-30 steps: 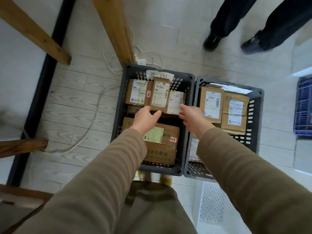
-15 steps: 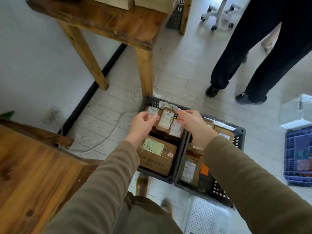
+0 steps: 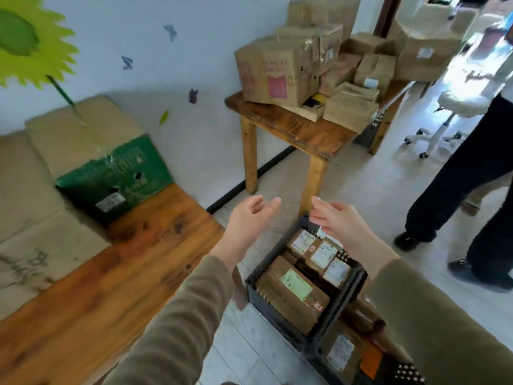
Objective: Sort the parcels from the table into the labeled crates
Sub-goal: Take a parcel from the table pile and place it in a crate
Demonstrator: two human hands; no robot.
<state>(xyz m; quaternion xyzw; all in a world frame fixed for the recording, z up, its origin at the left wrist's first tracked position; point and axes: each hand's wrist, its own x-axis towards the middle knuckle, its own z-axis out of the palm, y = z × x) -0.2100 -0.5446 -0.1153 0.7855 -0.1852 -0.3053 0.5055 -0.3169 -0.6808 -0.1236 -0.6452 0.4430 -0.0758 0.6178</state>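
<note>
The left hand [image 3: 251, 218] and right hand [image 3: 338, 219] are wide, holding nothing, likely ready for the next one. Some parcels [image 3: 294, 290] lie in the crate [image 3: 251, 282], lower middle; more parcels [image 3: 277, 70] wait on the tabletop [image 3: 299, 126], upper right.

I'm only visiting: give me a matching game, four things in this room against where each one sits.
Things: 1 green-sided box; 2 dark crate; 3 pile of brown cartons; 4 white stool.
Places: a on the far table; b beside a standing person; c on the near table; d on the floor, holding labelled parcels.
Pairs: 1-c; 2-d; 3-a; 4-b.
</note>
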